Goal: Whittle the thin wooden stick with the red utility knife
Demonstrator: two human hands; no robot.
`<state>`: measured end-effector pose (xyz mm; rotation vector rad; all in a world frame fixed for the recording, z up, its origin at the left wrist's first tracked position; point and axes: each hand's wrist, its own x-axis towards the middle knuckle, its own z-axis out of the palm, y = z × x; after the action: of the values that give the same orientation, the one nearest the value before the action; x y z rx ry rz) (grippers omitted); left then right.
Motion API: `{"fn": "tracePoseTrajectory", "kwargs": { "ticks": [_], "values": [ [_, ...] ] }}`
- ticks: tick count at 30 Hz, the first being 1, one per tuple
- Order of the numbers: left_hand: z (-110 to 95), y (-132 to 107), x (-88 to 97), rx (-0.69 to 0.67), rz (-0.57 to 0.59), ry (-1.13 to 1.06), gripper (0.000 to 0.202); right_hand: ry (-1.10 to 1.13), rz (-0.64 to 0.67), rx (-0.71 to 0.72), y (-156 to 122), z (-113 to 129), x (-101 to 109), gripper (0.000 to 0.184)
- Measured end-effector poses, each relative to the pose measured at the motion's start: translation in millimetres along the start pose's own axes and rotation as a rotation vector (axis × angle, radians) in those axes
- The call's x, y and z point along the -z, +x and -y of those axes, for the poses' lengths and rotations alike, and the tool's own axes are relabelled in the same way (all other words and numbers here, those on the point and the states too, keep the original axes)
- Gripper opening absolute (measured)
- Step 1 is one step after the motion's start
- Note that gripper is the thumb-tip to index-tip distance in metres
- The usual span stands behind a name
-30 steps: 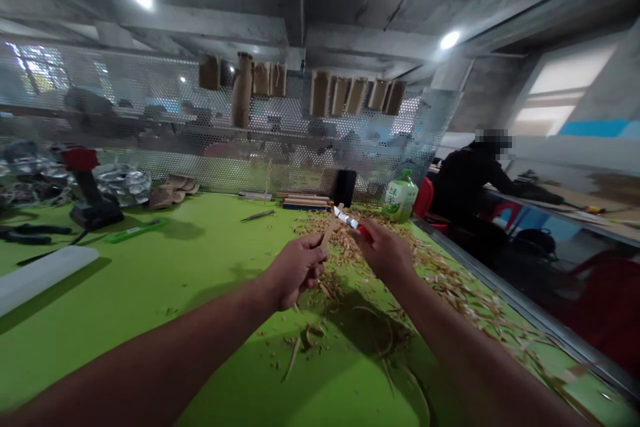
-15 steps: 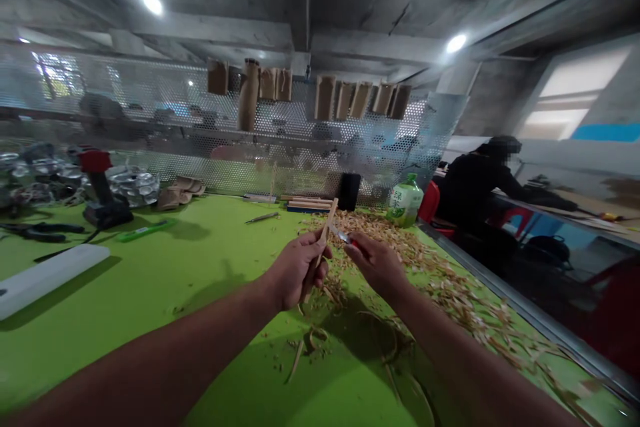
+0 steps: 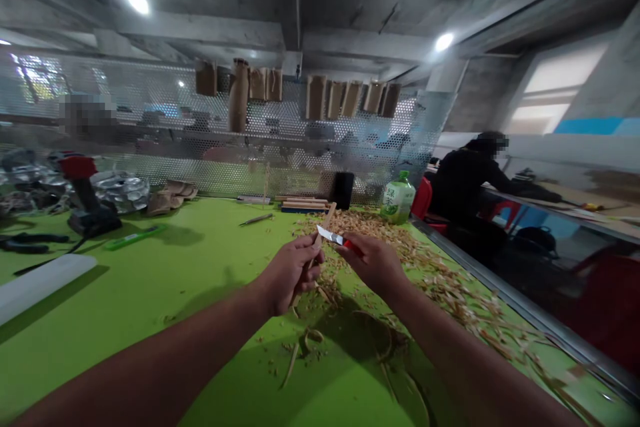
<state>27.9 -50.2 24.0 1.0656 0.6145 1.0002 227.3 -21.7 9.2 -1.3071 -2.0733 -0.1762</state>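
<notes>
My left hand (image 3: 293,270) is closed around a thin wooden strip (image 3: 329,214), whose far end sticks up past the fingers, tilted away from me. In my right hand (image 3: 373,260) is a knife with a red handle (image 3: 353,246). Its bright blade (image 3: 329,235) points left and lies at the strip, just above my left thumb. Whether the edge is biting into the wood I cannot tell. Curled wood shavings (image 3: 345,223) lie beyond and to the right of both hands. More curls (image 3: 314,335) lie below them on the green tabletop (image 3: 215,260).
On the left are a cordless drill (image 3: 87,197), pliers (image 3: 30,242), a green cutter (image 3: 135,237) and a white block (image 3: 45,283). Further back stand a black phone-like slab (image 3: 343,190) and a green-labelled bottle (image 3: 398,199). A person in black (image 3: 465,180) sits at another table, right.
The knife blade has turned and moved left and down along the strip, nearer my left thumb. The whole view has shifted slightly, so the background sits further left.
</notes>
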Motion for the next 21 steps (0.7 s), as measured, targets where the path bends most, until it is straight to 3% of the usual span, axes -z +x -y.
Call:
{"fn": "tracePoseTrajectory", "kwargs": {
  "ticks": [6, 10, 13, 17, 21],
  "values": [
    [-1.1, -3.1, -0.3, 0.023, 0.024, 0.034, 0.007, -0.055, -0.059, -0.073, 5.8, -7.5, -0.1, 0.036],
    [2.0, -12.7, -9.0, 0.068, 0.100, 0.082, 0.017, 0.016, -0.110, -0.336, 16.2, -42.4, 7.9, 0.042],
    [5.4, -15.2, -12.6, 0.045, 0.148, 0.038, 0.027, 0.064, -0.174, -0.398, 19.1, -61.7, 14.2, 0.045],
    [8.7, -4.8, -4.6, -0.021, 0.025, 0.007, 0.029, 0.136, -0.221, -0.291, 14.1, -48.3, 10.5, 0.043],
    [10.0, 4.4, 2.7, -0.054, -0.056, 0.029, 0.035, 0.175, -0.064, -0.103, 5.3, -19.7, 0.0, 0.038]
  ]
}}
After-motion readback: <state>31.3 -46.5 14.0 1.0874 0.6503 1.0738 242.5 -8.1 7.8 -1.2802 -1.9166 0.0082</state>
